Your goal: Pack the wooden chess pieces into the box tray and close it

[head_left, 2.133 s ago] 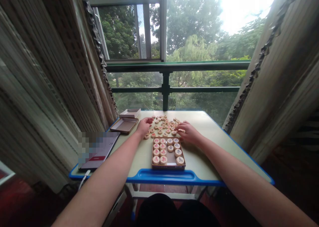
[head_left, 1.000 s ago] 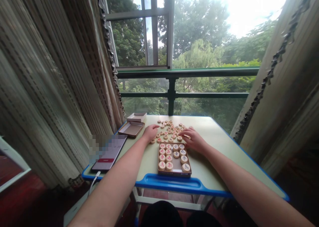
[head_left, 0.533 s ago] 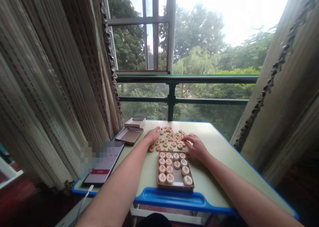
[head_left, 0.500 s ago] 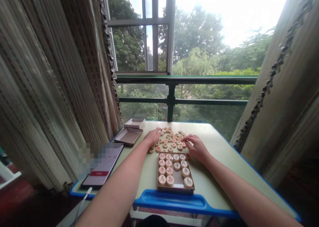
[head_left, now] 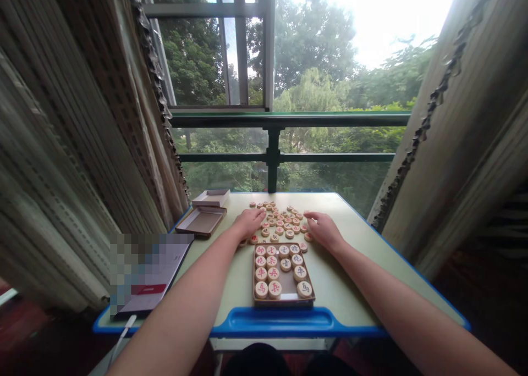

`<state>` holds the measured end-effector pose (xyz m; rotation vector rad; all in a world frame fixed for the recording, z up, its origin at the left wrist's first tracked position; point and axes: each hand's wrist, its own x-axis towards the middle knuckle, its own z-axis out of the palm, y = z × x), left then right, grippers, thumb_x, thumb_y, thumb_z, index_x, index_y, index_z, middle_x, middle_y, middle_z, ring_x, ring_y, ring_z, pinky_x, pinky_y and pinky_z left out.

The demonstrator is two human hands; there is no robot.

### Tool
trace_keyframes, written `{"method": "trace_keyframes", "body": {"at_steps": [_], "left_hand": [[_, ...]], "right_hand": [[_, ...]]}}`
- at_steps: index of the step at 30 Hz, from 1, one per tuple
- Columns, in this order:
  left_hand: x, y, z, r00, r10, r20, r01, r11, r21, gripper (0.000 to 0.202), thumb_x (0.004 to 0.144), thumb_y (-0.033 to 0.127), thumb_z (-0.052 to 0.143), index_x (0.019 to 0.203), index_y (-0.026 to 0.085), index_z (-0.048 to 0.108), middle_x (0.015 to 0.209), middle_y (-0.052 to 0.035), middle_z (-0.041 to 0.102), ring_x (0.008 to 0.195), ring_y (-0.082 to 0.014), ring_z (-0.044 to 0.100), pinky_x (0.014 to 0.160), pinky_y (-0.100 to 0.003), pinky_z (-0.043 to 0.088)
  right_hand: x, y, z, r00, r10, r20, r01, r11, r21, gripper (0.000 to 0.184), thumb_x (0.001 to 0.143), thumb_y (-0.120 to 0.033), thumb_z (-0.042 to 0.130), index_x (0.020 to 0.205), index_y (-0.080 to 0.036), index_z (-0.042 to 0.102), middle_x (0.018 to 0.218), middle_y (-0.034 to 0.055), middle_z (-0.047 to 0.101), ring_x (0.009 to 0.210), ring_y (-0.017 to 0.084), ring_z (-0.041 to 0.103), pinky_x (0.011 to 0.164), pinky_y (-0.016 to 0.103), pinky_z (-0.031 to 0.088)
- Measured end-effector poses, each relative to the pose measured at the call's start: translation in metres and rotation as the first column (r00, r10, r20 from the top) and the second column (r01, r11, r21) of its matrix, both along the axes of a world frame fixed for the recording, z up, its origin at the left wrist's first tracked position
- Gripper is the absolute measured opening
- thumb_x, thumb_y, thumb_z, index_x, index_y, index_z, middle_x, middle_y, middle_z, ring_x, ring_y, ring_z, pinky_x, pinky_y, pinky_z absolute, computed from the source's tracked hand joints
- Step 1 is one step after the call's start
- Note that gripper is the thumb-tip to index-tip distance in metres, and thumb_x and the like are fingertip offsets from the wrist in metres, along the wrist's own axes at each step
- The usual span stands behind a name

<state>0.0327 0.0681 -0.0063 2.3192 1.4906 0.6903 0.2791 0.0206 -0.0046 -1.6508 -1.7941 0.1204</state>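
Observation:
Many round wooden Chinese chess pieces [head_left: 280, 223] with red or dark characters lie loose in a cluster on the table. My left hand [head_left: 248, 222] rests at the cluster's left side, fingers stretched over a few pieces and partly hiding them. At the right side is my right hand [head_left: 325, 228], its fingers pointing inward beside the outer pieces, with nothing visible in its grasp. Nearer to me, a shallow box [head_left: 291, 291] holds pieces in columns, red ones on the left and dark ones on the right. A bare patch of its bottom shows between them.
A pale green table [head_left: 355, 277] has a blue rim and a blue front tray [head_left: 282, 321]. An open box part [head_left: 202, 222] and a white lid [head_left: 211, 197] stand at the back left. A phone [head_left: 160, 277] with a cable lies at left. Curtains and a railing [head_left: 289, 120] border the table.
The view has shifted slightly. My left hand has moved a little right and nearer over the pieces; my right hand has drawn back rightward from the cluster. The boxed pieces look unchanged.

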Motion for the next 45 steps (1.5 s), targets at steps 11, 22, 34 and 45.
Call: {"method": "trace_keyframes", "body": {"at_steps": [11, 22, 34, 45], "left_hand": [[0.011, -0.016, 0.009, 0.998, -0.066, 0.007, 0.065, 0.998, 0.019, 0.033, 0.083, 0.031, 0.043, 0.104, 0.018, 0.064, 0.111, -0.0060, 0.064, 0.102, -0.0187, 0.058, 0.089, -0.027, 0.043], [0.017, -0.025, 0.014, 0.977, -0.204, -0.061, 0.207, 0.977, 0.048, 0.030, 0.083, 0.031, 0.044, 0.090, 0.017, 0.069, 0.097, -0.0057, 0.069, 0.089, -0.0175, 0.060, 0.083, -0.025, 0.044], [0.016, -0.023, 0.013, 0.997, -0.068, -0.033, 0.070, 0.996, 0.056, 0.034, 0.077, 0.014, 0.046, 0.104, 0.019, 0.066, 0.114, -0.0060, 0.063, 0.107, -0.0193, 0.055, 0.096, -0.028, 0.039], [-0.010, -0.022, 0.024, 0.999, 0.036, -0.003, -0.035, 0.942, -0.333, 0.051, 0.065, 0.009, 0.052, 0.115, 0.016, 0.058, 0.102, -0.0099, 0.066, 0.070, -0.0170, 0.065, 0.057, -0.023, 0.050]], "right_hand": [[-0.004, -0.005, 0.002, 0.997, 0.071, -0.003, -0.071, 0.996, -0.046, 0.039, 0.074, -0.009, 0.041, 0.102, -0.017, 0.066, 0.106, 0.0063, 0.067, 0.095, 0.019, 0.061, 0.085, 0.030, 0.046], [-0.008, 0.002, -0.006, 0.896, 0.319, 0.309, -0.320, 0.946, -0.049, 0.038, 0.089, -0.034, 0.036, 0.116, -0.021, 0.060, 0.119, 0.0062, 0.060, 0.110, 0.021, 0.049, 0.099, 0.039, 0.032], [-0.007, -0.001, -0.002, 0.968, 0.230, 0.104, -0.232, 0.973, 0.006, 0.037, 0.080, -0.016, 0.047, 0.116, -0.017, 0.058, 0.105, 0.0070, 0.065, 0.103, 0.020, 0.052, 0.093, 0.033, 0.038], [-0.011, -0.005, 0.000, 0.888, 0.428, 0.167, -0.432, 0.902, -0.015, 0.024, 0.081, -0.022, 0.052, 0.097, -0.024, 0.069, 0.109, 0.0048, 0.065, 0.104, 0.022, 0.052, 0.096, 0.040, 0.033]]}}
